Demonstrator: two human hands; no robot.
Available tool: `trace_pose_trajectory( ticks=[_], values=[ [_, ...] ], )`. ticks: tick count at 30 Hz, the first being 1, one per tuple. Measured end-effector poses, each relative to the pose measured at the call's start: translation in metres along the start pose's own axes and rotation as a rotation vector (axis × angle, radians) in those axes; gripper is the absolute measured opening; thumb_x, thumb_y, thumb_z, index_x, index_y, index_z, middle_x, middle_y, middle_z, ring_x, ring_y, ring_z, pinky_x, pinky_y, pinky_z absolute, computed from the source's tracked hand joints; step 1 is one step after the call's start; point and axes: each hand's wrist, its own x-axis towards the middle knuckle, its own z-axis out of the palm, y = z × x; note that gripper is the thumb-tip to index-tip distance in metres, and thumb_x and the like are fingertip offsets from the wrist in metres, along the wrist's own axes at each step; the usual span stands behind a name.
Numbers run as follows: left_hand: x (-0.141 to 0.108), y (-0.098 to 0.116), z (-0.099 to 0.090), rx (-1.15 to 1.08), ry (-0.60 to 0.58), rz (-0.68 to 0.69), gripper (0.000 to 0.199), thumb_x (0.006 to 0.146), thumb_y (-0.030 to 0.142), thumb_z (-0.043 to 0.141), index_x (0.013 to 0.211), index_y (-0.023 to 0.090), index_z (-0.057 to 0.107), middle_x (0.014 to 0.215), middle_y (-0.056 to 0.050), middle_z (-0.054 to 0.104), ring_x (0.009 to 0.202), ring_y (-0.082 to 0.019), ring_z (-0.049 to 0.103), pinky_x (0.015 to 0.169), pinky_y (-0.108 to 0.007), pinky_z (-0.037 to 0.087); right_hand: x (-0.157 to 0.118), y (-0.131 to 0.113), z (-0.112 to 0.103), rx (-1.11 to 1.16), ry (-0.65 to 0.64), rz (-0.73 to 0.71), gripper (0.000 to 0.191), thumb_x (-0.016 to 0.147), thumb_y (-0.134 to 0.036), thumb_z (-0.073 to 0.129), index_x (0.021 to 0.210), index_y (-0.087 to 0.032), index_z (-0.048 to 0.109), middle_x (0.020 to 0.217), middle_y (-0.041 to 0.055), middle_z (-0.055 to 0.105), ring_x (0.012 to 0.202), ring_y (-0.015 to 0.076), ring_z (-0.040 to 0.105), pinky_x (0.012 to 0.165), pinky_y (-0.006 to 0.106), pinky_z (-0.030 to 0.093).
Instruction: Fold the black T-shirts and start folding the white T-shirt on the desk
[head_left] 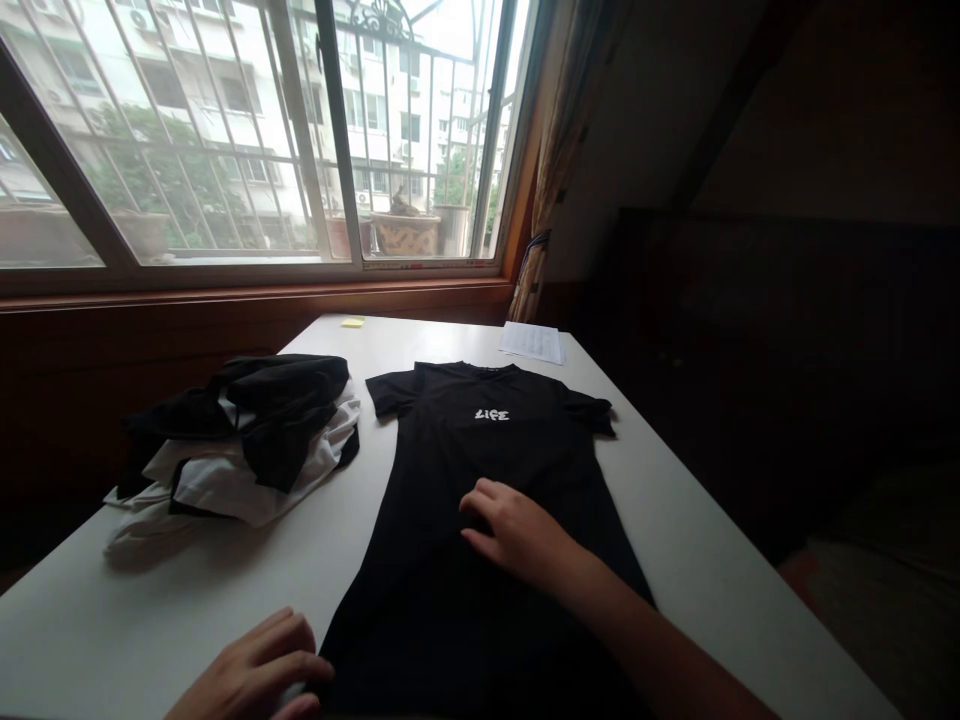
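Note:
A black T-shirt (450, 470) lies spread out on the white table, its neckline towards the window and a small white print (492, 414) on its chest. My left hand (259, 668) is at the shirt's lower left edge, fingers bent and closed on the fabric there. Over the middle of the shirt is my right hand (514, 530), palm down, its fingers loosely curved and the thumb apart from them. Nothing shows between those fingers. The near end of the shirt runs out of view at the bottom.
A loose heap of black and white clothes (255, 440) sits on the table (720, 580) at left. Papers (534, 342) and a yellow sticky note (353, 323) lie at the far edge. Beyond are a barred window (345, 130) and a tied curtain (541, 220).

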Motion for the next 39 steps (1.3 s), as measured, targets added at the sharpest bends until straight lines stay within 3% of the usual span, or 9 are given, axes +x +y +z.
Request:
trace_pose_trajectory(
  ticks=[2, 5, 9, 15, 21, 24, 31, 35, 39],
  values=[
    [0.011, -0.006, -0.006, -0.043, 0.031, -0.129, 0.022, 0.102, 0.028, 0.048, 0.112, 0.03, 0.067, 0.095, -0.003, 0.067, 0.08, -0.015, 0.067, 0.072, -0.02, 0.055, 0.008, 0.008, 0.004, -0.037, 0.063, 0.095, 0.025, 0.09, -0.031, 0.067, 0.113, -0.021, 0.067, 0.113, 0.0071, 0.065, 0.101, 0.0215, 0.063, 0.085, 0.028, 0.048],
    [0.04, -0.026, -0.008, -0.008, 0.116, -0.287, 0.022, 0.101, 0.035, 0.049, 0.11, 0.027, 0.068, 0.097, -0.004, 0.067, 0.08, -0.017, 0.066, 0.071, -0.023, 0.053, 0.017, 0.015, 0.015, -0.014, 0.053, 0.217, 0.029, 0.089, -0.037, 0.069, 0.111, -0.019, 0.066, 0.109, 0.0082, 0.067, 0.094, 0.0222, 0.064, 0.076, 0.028, 0.048],
    [0.092, -0.058, -0.002, 0.065, 0.096, -0.314, 0.023, 0.097, 0.036, 0.052, 0.105, 0.024, 0.071, 0.096, -0.006, 0.064, 0.088, -0.021, 0.064, 0.081, -0.03, 0.052, 0.023, 0.018, 0.023, 0.056, 0.03, 0.228, 0.006, 0.088, -0.025, 0.064, 0.09, -0.02, 0.067, 0.096, 0.0046, 0.07, 0.086, 0.0181, 0.065, 0.072, 0.025, 0.045],
    [0.152, -0.073, 0.006, 0.194, 0.13, -0.341, 0.032, 0.092, 0.037, 0.058, 0.12, 0.026, 0.07, 0.11, -0.009, 0.062, 0.1, -0.028, 0.057, 0.091, -0.04, 0.047, 0.018, 0.024, 0.015, 0.159, 0.157, 0.224, 0.006, 0.085, -0.019, 0.058, 0.08, -0.02, 0.061, 0.084, 0.0014, 0.065, 0.076, 0.0149, 0.059, 0.067, 0.024, 0.041],
    [0.174, -0.074, 0.014, 0.22, 0.169, -0.379, 0.025, 0.095, 0.033, 0.053, 0.11, 0.024, 0.071, 0.102, -0.009, 0.062, 0.095, -0.027, 0.055, 0.09, -0.041, 0.045, 0.008, 0.034, 0.016, 0.202, 0.193, 0.277, 0.007, 0.084, -0.018, 0.055, 0.077, -0.02, 0.056, 0.081, 0.0004, 0.062, 0.074, 0.0148, 0.058, 0.067, 0.025, 0.04],
    [0.176, -0.079, 0.019, 0.209, 0.172, -0.374, 0.028, 0.096, 0.033, 0.052, 0.115, 0.026, 0.071, 0.104, -0.008, 0.062, 0.096, -0.027, 0.054, 0.091, -0.041, 0.045, 0.006, 0.039, 0.022, 0.194, 0.193, 0.301, 0.008, 0.084, -0.018, 0.053, 0.077, -0.02, 0.055, 0.081, 0.0011, 0.063, 0.075, 0.0151, 0.058, 0.068, 0.025, 0.039],
    [0.195, -0.089, 0.023, 0.244, 0.159, -0.391, 0.04, 0.099, 0.04, 0.049, 0.137, 0.035, 0.061, 0.132, -0.009, 0.056, 0.119, -0.033, 0.049, 0.1, -0.048, 0.042, 0.004, 0.042, 0.034, 0.113, 0.103, 0.297, 0.007, 0.086, -0.019, 0.054, 0.079, -0.02, 0.057, 0.085, 0.0016, 0.065, 0.077, 0.0151, 0.059, 0.068, 0.025, 0.038],
    [0.225, -0.108, 0.017, 0.306, 0.155, -0.431, 0.043, 0.101, 0.04, 0.044, 0.142, 0.034, 0.056, 0.145, -0.009, 0.051, 0.13, -0.036, 0.045, 0.101, -0.052, 0.042, 0.003, 0.037, 0.031, 0.071, 0.092, 0.279, 0.007, 0.087, -0.019, 0.055, 0.082, -0.02, 0.059, 0.087, 0.0021, 0.065, 0.079, 0.0153, 0.06, 0.069, 0.025, 0.037],
    [0.252, -0.136, 0.012, 0.336, 0.208, -0.448, 0.052, 0.1, 0.035, 0.045, 0.15, 0.025, 0.047, 0.136, -0.016, 0.058, 0.126, -0.036, 0.05, 0.103, -0.053, 0.041, 0.004, 0.031, 0.026, 0.049, 0.053, 0.291, 0.006, 0.087, -0.019, 0.055, 0.084, -0.02, 0.061, 0.088, 0.0021, 0.066, 0.077, 0.0149, 0.06, 0.066, 0.025, 0.037]
  ],
)
